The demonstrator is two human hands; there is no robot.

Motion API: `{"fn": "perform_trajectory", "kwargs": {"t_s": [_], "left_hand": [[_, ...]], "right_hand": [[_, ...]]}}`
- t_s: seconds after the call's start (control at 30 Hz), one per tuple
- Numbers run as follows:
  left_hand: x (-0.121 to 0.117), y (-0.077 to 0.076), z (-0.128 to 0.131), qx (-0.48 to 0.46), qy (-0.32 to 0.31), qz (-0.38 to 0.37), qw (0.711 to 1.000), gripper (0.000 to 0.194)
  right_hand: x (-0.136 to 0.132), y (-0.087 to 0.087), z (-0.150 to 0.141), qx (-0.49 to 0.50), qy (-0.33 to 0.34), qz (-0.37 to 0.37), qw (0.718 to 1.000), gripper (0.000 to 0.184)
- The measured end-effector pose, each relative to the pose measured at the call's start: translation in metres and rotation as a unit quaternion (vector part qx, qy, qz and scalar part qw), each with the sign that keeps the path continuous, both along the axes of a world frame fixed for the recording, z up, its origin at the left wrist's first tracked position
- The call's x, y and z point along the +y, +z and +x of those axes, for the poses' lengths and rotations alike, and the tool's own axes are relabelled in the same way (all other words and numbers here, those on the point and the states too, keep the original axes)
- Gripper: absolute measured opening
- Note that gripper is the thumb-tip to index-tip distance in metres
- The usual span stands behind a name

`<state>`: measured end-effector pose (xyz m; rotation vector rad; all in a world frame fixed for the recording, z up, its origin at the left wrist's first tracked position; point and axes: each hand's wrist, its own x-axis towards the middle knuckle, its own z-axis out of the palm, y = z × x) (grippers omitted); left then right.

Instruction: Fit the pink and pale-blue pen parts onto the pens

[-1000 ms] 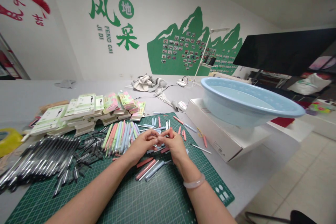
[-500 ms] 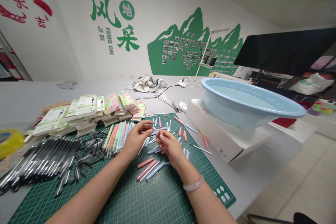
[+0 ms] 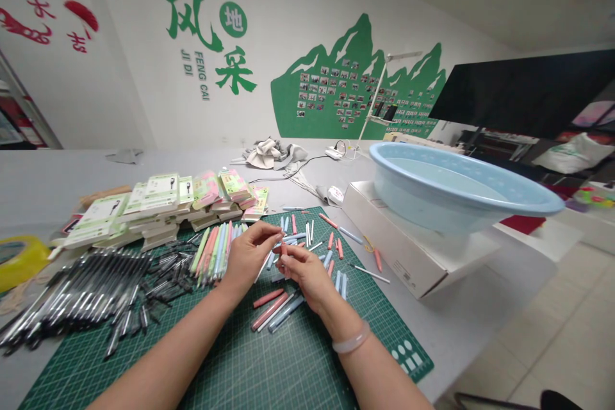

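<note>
The left hand (image 3: 247, 257) and the right hand (image 3: 307, 273) meet over the far part of a green cutting mat (image 3: 230, 365) that lies on a grey bench (image 3: 451, 327). The right hand is closed around a small coral pen part (image 3: 283, 249), which stands roughly upright between thumb and fingers, raised above the mat. The left hand's thumb and forefinger come together just above the top of that part; whether they grip anything is too small to tell. A pale bracelet (image 3: 353, 338) circles the right wrist. On the mat, just below the right hand, a short coral piece (image 3: 268, 298), a longer coral barrel (image 3: 269, 312), a slim white tube and a blue barrel (image 3: 287, 316) lie side by side at a slant. More blue, coral and white pen pieces are scattered beyond and beside the right hand. Close to the left hand is a row of green, coral and blue pens (image 3: 216, 246); farther left lie small black pieces (image 3: 168, 272) and a wide spread of black-and-clear pens (image 3: 86, 291). Behind these, packets (image 3: 161, 192) are piled up, with a yellow tape roll (image 3: 31, 262) at the left edge. To the right, a light-blue basin (image 3: 413, 198) sits on a white carton (image 3: 401, 250).
</note>
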<state>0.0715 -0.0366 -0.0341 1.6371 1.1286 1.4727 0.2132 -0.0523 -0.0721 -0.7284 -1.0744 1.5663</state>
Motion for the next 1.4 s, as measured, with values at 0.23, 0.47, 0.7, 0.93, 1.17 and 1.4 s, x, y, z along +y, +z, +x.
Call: {"fn": "perform_trajectory", "kwargs": {"t_s": [0.23, 0.47, 0.7, 0.93, 1.17, 1.4], "left_hand": [[-0.003, -0.003, 0.003, 0.064, -0.033, 0.013, 0.997, 0.015], [-0.006, -0.004, 0.007, 0.133, -0.028, 0.028, 0.990, 0.019], [-0.009, 0.008, 0.008, 0.073, -0.060, -0.001, 0.996, 0.036], [0.015, 0.015, -0.026, 0.278, 0.017, -0.035, 0.960, 0.019], [0.029, 0.006, -0.035, 0.508, 0.017, -0.017, 0.861, 0.018], [0.024, -0.004, -0.015, 0.581, 0.039, -0.022, 0.813, 0.012]], "right_hand": [[0.001, 0.003, 0.002, 0.001, -0.017, -0.003, 1.000, 0.028], [0.001, 0.009, 0.005, 0.034, -0.019, -0.014, 0.999, 0.030], [0.003, 0.007, 0.011, 0.013, -0.010, -0.006, 1.000, 0.031], [0.013, 0.025, 0.048, -0.036, -0.118, 0.060, 0.991, 0.032], [0.015, 0.027, 0.063, -0.083, -0.152, 0.076, 0.982, 0.027], [0.020, 0.025, 0.067, -0.032, -0.202, 0.067, 0.977, 0.030]]}}
